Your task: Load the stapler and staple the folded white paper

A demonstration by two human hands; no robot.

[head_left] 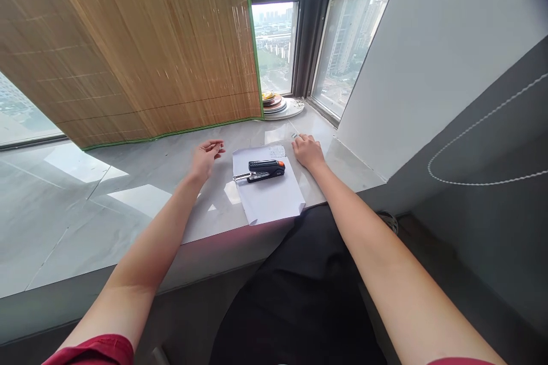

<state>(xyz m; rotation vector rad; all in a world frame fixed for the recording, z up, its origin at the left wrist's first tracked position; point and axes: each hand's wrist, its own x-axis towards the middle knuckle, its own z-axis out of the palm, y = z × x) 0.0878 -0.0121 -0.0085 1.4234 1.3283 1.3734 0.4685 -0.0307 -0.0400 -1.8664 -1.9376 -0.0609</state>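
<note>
A black stapler [266, 170] with an orange patch at its right end lies on a sheet of white paper [272, 201]. Its metal tray sticks out to the left. My left hand [206, 158] hovers left of the paper, thumb and fingers pinched together; whatever they hold is too small to make out. Right of the stapler, my right hand [309, 151] rests on the sill, fingers curled down. A small pale piece with a dark mark [294, 135] shows at those fingertips, its kind unclear.
The paper lies on a marble-look window sill [141, 174], its near corners curled. Stacked plates [276, 107] stand in the window corner. A bamboo blind [162, 40] hangs at the left. On the right are a white wall [428, 40] and a bead chain [466, 183].
</note>
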